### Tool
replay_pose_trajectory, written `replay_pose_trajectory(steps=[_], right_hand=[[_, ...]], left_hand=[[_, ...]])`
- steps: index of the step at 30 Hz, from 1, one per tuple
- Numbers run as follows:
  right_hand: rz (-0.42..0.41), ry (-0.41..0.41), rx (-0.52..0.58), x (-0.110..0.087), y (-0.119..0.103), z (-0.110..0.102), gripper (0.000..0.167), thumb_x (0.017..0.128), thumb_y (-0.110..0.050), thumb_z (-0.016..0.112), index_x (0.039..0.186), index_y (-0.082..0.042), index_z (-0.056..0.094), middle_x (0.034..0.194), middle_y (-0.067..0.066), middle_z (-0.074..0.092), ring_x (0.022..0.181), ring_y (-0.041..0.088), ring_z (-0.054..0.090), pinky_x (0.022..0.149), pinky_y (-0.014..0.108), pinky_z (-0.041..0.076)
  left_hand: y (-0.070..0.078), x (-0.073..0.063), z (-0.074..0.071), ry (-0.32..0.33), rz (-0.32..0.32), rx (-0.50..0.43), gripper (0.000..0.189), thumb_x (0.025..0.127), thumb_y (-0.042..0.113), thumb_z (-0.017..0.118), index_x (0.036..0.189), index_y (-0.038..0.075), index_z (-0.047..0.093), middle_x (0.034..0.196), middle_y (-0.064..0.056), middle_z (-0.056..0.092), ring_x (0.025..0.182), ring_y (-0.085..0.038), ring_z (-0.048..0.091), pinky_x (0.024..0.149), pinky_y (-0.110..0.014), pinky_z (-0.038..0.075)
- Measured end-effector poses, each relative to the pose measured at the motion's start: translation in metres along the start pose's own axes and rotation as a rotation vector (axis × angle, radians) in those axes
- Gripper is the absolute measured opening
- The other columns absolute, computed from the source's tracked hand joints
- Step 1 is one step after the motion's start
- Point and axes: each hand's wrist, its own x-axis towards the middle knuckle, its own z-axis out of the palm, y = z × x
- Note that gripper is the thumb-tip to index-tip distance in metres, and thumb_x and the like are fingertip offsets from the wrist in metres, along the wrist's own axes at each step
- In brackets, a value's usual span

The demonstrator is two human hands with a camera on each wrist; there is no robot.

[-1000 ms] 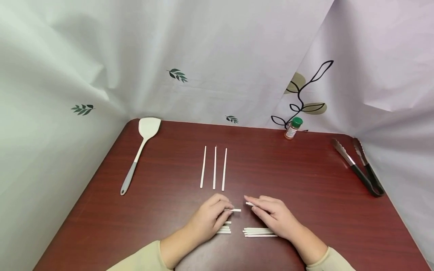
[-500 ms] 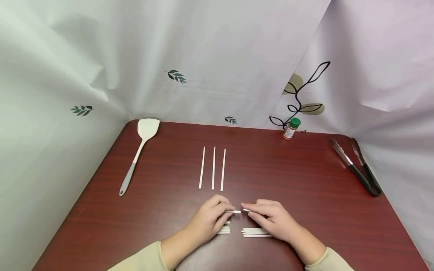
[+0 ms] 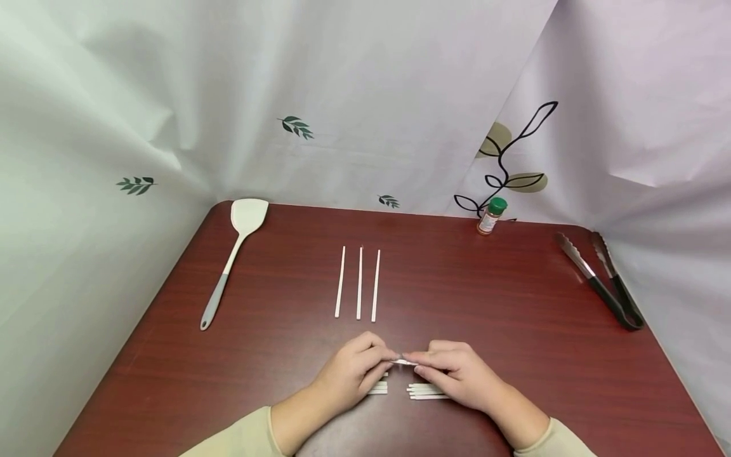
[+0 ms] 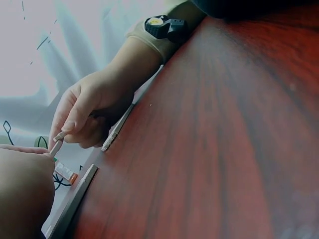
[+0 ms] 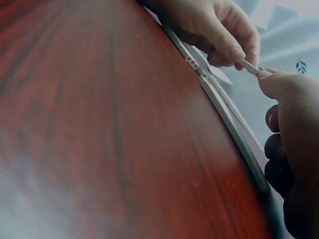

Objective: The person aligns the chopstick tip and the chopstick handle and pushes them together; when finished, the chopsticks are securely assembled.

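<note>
My left hand [image 3: 355, 368] pinches a thin white stick [image 5: 248, 67] between thumb and fingers. Facing it, my right hand [image 3: 457, 374] pinches a second white stick [image 4: 60, 136], most of it hidden under the hand. The inner ends of the two sticks come together between the fingertips, low above the table. Several white sticks [image 3: 377, 388] lie side by side on the table, partly covered by the left hand. A similar group of sticks [image 3: 427, 393] lies partly under the right hand.
Farther back, three white sticks [image 3: 359, 285] lie in a spaced row on the dark red table [image 3: 468, 285]. A white spatula [image 3: 235, 247] with a grey handle is at left. A green-capped spice bottle [image 3: 492, 216] stands at the back; metal tongs [image 3: 605, 285] lie at right.
The right hand has moved left and slightly nearer with its stick, closing the gap to the stick in the left hand. The left hand has barely moved.
</note>
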Motion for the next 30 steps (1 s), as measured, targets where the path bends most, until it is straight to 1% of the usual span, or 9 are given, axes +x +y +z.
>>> replay_pose_trajectory(steps=[3,7,10,16,23,30], right_hand=[[-0.02,0.001,0.015,0.0004,0.0005,0.0021,0.036,0.089,0.002,0.081,0.125,-0.003,0.079,0.078,-0.011,0.057,0.066,-0.005,0.044,0.058,0.007,0.039],[-0.022,0.023,0.021,0.0005,0.0009,0.0028,0.032,0.091,0.001,0.08,0.123,-0.002,0.079,0.078,-0.01,0.057,0.065,-0.005,0.044,0.057,0.007,0.039],[-0.01,0.029,0.02,0.0004,0.0008,0.0024,0.033,0.089,0.003,0.08,0.122,-0.001,0.079,0.078,-0.01,0.058,0.065,-0.005,0.044,0.057,0.007,0.039],[0.033,0.012,0.023,0.0005,-0.0001,0.0011,0.038,0.086,0.007,0.08,0.123,-0.003,0.079,0.08,-0.012,0.06,0.066,-0.006,0.045,0.057,0.008,0.04],[0.024,0.006,0.016,0.0016,-0.0017,0.0012,0.037,0.086,0.007,0.08,0.122,-0.003,0.08,0.08,-0.011,0.06,0.066,-0.006,0.045,0.058,0.008,0.04],[0.024,0.007,0.012,-0.0007,-0.0013,0.0027,0.038,0.083,0.009,0.082,0.119,-0.004,0.081,0.08,-0.011,0.062,0.065,-0.006,0.045,0.057,0.006,0.039]], left_hand=[[-0.0001,-0.0002,-0.0002,-0.005,0.002,-0.004,0.01,0.099,0.012,0.075,0.109,0.014,0.077,0.103,0.004,0.065,0.092,-0.006,0.065,0.084,-0.016,0.053],[-0.0005,-0.0002,-0.0001,0.002,0.002,-0.008,0.01,0.1,0.011,0.074,0.11,0.013,0.076,0.103,0.004,0.065,0.091,-0.006,0.065,0.084,-0.016,0.053],[-0.0004,-0.0002,0.0,0.012,-0.001,-0.008,0.011,0.1,0.01,0.074,0.11,0.013,0.076,0.102,0.003,0.064,0.091,-0.006,0.064,0.084,-0.016,0.053],[0.0001,0.0,-0.0002,0.02,-0.008,-0.013,0.013,0.099,0.008,0.075,0.11,0.013,0.076,0.102,0.004,0.064,0.091,-0.006,0.064,0.084,-0.016,0.053],[-0.0003,0.0011,-0.0016,-0.007,0.015,0.001,0.012,0.099,0.008,0.074,0.11,0.013,0.076,0.103,0.003,0.065,0.092,-0.008,0.065,0.086,-0.018,0.054],[0.0016,0.0014,-0.0028,-0.038,0.035,0.017,0.013,0.098,0.009,0.076,0.11,0.014,0.076,0.104,0.003,0.065,0.091,-0.006,0.066,0.085,-0.015,0.053]])
